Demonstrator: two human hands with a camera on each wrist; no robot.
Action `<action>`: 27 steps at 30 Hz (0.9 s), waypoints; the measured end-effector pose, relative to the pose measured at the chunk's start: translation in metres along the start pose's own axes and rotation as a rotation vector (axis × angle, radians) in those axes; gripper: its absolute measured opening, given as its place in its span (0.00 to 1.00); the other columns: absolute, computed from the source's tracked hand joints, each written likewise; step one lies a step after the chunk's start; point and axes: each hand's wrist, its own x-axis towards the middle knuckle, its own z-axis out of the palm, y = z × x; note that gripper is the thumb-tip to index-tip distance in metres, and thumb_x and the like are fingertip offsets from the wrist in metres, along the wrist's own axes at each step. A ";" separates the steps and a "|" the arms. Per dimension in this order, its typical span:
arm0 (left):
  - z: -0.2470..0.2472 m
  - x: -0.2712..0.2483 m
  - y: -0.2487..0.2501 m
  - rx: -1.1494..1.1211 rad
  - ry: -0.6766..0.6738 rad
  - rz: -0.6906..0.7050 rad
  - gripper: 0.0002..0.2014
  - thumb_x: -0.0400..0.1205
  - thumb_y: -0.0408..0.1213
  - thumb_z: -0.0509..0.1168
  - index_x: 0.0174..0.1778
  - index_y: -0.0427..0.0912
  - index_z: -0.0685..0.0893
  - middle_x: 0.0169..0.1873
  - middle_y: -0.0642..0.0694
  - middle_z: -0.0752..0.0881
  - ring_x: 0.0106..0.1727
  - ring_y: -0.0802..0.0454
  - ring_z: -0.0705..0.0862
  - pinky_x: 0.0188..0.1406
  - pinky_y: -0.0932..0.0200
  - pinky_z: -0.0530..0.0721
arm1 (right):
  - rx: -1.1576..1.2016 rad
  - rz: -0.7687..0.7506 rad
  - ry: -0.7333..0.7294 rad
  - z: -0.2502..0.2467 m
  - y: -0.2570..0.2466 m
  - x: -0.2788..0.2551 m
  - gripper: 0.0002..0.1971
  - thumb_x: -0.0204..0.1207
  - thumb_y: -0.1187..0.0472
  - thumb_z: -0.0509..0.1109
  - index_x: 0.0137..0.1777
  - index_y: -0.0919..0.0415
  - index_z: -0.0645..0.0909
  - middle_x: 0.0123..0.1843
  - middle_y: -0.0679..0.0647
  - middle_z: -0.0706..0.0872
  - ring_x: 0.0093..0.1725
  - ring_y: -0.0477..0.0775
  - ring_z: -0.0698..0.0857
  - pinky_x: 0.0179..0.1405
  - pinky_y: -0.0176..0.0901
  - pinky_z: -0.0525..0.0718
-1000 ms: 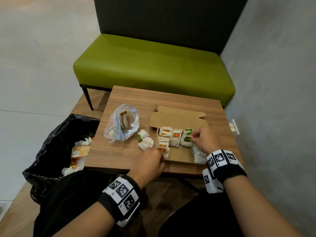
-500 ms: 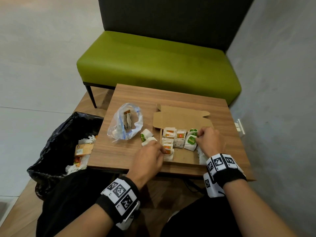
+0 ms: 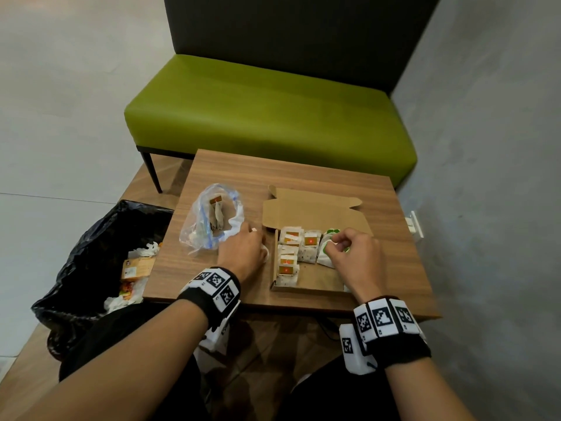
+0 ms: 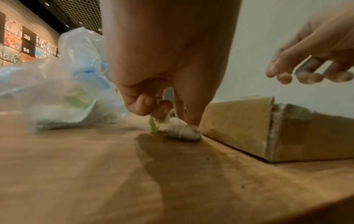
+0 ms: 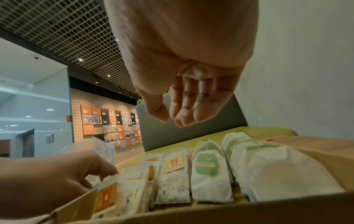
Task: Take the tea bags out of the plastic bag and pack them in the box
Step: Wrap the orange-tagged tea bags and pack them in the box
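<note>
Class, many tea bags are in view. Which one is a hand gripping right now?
The green-tagged tea bag on the table, just left of the box. The left hand pinches it; the others lie untouched in the box or the plastic bag.

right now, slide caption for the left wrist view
Left hand pinches a tea bag on the table beside the box.

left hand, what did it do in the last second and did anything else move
The left hand moved from the box's near-left corner out to the loose tea bags on the table beside it, and its fingers now pinch one. The right hand let go of the green-tagged tea bags and hangs just above them, holding nothing. The plastic bag, box and packed rows stayed put.
</note>
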 end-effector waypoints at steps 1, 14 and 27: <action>0.001 0.000 -0.001 -0.005 0.000 0.011 0.13 0.84 0.45 0.63 0.61 0.46 0.84 0.60 0.43 0.77 0.52 0.42 0.85 0.52 0.43 0.87 | 0.003 -0.004 -0.001 0.001 -0.001 -0.002 0.02 0.74 0.54 0.74 0.41 0.49 0.87 0.33 0.42 0.86 0.36 0.44 0.85 0.34 0.43 0.85; -0.045 -0.033 -0.024 -0.615 0.142 0.061 0.05 0.85 0.38 0.66 0.44 0.49 0.84 0.41 0.55 0.86 0.38 0.68 0.81 0.37 0.72 0.76 | 0.363 -0.120 -0.241 0.027 -0.031 -0.019 0.15 0.72 0.47 0.77 0.58 0.48 0.87 0.43 0.41 0.89 0.28 0.39 0.80 0.34 0.46 0.86; -0.075 -0.056 -0.004 -1.029 0.073 0.159 0.04 0.83 0.32 0.70 0.50 0.36 0.87 0.36 0.50 0.87 0.30 0.70 0.80 0.29 0.74 0.76 | 0.611 -0.200 -0.279 0.033 -0.061 -0.035 0.02 0.78 0.57 0.76 0.45 0.53 0.90 0.39 0.48 0.88 0.37 0.51 0.84 0.41 0.58 0.86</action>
